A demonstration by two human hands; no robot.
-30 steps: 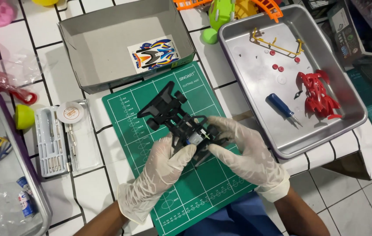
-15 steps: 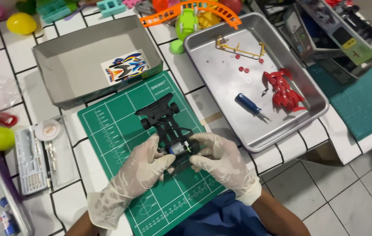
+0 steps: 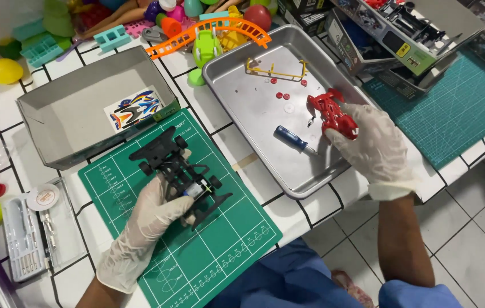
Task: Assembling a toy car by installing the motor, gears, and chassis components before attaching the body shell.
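Head view, left hand: the left hand [image 3: 150,219] wears a pale glove and rests on the green mat [image 3: 197,251]. Its fingers [image 3: 177,206] are curled part way and hold the near side of the black toy car frame [image 3: 181,171].
Head view, car frame: it lies slanted on the green mat, its far end close to the mat's far edge. One small wheel shows at the side away from the hand.
Head view, right hand: the right hand [image 3: 373,145], gloved too, reaches over the metal tray [image 3: 236,85]. Its fingers [image 3: 339,132] are bent close around the red car shell [image 3: 331,111] and grip its near end.
Head view, red shell: it is over the right part of the tray, just beside the tray's right wall. I cannot tell if it touches the tray floor.
Head view, in the tray: a blue screwdriver [image 3: 292,140] lies just left of the red shell. A yellow plastic piece [image 3: 274,69] and small red bits lie at the far side.
Head view, left of the tray: a grey box [image 3: 48,122] with a bright sticker sheet [image 3: 134,108] inside, touching the mat's far edge.
Head view, edges and room: the tray's near corner sticks out past the edge of the white tiled surface [image 3: 254,165]. Bare tiles lie between the mat and the tray. The near part of the mat has open room. A clear tool case [image 3: 23,242] lies left of the mat.
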